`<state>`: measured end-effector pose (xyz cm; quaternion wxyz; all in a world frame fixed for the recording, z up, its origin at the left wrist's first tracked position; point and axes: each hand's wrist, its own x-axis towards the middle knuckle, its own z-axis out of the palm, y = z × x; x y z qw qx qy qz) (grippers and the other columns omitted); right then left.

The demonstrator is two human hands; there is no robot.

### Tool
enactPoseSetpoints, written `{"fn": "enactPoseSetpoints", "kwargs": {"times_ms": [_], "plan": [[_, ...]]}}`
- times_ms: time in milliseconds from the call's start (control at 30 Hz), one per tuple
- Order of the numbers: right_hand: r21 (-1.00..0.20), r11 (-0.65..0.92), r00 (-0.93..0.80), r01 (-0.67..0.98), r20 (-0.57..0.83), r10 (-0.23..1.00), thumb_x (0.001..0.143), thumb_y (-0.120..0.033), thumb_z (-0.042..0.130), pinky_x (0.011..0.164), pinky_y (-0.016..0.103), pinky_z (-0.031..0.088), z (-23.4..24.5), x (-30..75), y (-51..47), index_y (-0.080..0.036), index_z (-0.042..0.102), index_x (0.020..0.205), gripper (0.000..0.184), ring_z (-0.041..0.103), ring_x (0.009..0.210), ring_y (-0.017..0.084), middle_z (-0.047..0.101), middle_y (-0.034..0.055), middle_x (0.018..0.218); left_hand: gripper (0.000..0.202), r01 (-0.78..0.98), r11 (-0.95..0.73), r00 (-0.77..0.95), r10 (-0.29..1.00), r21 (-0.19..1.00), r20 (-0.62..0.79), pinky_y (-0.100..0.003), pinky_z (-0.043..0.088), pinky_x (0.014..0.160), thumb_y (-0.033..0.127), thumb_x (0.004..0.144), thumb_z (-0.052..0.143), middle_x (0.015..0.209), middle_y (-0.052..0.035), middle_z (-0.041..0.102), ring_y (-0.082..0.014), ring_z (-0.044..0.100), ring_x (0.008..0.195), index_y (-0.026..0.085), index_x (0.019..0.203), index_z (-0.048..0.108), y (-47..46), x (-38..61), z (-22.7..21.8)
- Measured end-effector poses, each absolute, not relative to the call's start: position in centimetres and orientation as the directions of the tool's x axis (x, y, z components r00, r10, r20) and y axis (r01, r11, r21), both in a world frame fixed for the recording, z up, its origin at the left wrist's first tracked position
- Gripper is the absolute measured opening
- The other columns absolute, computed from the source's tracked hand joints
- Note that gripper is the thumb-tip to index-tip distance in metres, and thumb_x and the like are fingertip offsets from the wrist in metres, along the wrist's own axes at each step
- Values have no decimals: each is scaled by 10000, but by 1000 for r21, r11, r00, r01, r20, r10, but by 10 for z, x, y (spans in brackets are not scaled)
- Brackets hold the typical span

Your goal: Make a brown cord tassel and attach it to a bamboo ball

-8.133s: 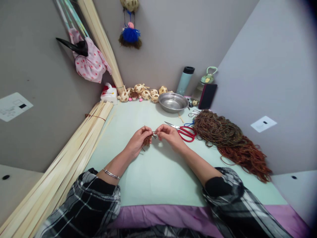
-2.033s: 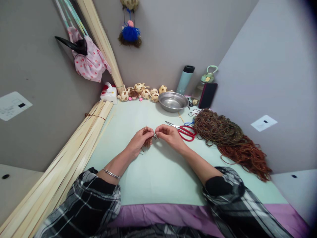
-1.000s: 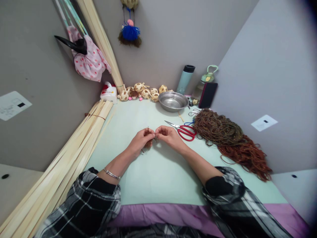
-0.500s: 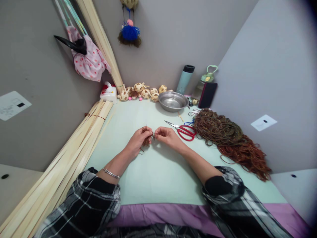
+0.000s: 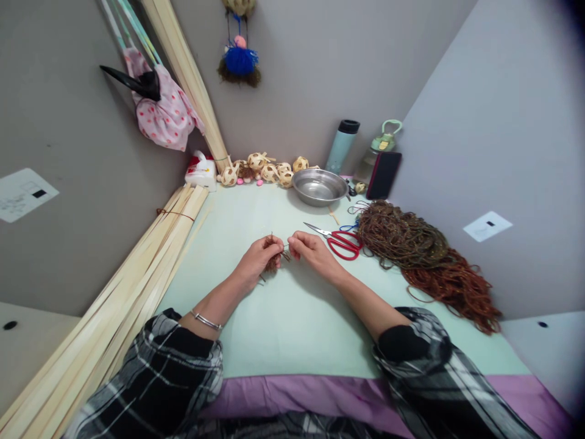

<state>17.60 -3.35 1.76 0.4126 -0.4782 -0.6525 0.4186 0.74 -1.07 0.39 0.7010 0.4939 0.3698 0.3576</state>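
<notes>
Over the middle of the pale green tabletop (image 5: 292,323), my left hand (image 5: 260,259) is closed around a small bunch of brown yarn (image 5: 273,263); most of it is hidden by the fingers. Short loose ends poke out above and below. Close by on the right, my right hand (image 5: 308,249) pinches a thin strand of yarn (image 5: 286,245) that runs across to the bunch. Scissors (image 5: 343,244) with red handles lie just right of my right hand, untouched. Beyond them sits a heap of dark brown and rust-coloured yarn (image 5: 402,235).
A metal bowl (image 5: 320,188) stands at the back, beside several woven balls (image 5: 269,172). A blue tumbler (image 5: 342,146), a green bottle (image 5: 381,149) and a phone (image 5: 384,175) are behind the yarn. Long pale wooden strips (image 5: 132,277) run along the left edge.
My right hand has drawn slightly away from my left, and the strand between them shows more clearly. My left hand has shifted a little to the right.
</notes>
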Motion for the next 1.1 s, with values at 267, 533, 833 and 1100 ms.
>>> {"fn": "enactPoseSetpoints", "kwargs": {"times_ms": [267, 533, 833, 1100], "plan": [[-934, 281, -131, 222, 257, 958, 887, -310, 605, 677, 276, 453, 10, 175, -34, -187, 556, 856, 136, 591, 703, 144, 599, 2, 745, 153, -159, 340, 490, 842, 927, -225, -186, 372, 485, 289, 741, 622, 553, 38, 509, -77, 492, 468, 172, 775, 531, -12, 7, 9], [-627, 547, -309, 555, 455, 835, 971, -192, 456, 771, 299, 463, 14, 177, -41, -225, 664, 992, 211, 592, 836, 170, 608, 60, 928, 152, -192, 365, 521, 825, 911, -220, -196, 368, 479, 289, 744, 632, 578, 27, 501, -76, 483, 491, 159, 764, 556, -9, 4, 4], [-478, 597, -359, 644, 500, 788, 990, -176, 413, 717, 274, 460, 11, 180, -40, -234, 677, 1101, 292, 600, 835, 170, 607, 76, 948, 157, -205, 379, 513, 827, 903, -230, -208, 369, 486, 298, 757, 646, 615, 6, 533, -80, 495, 510, 155, 761, 581, -7, 4, 1], [-344, 583, -402, 736, 472, 785, 970, -121, 409, 674, 256, 429, 12, 179, -41, -225, 673, 1108, 315, 579, 831, 173, 600, 82, 951, 159, -221, 385, 510, 829, 896, -230, -200, 388, 498, 289, 768, 645, 612, 15, 514, -74, 493, 516, 143, 771, 583, -7, 3, 2]]}}
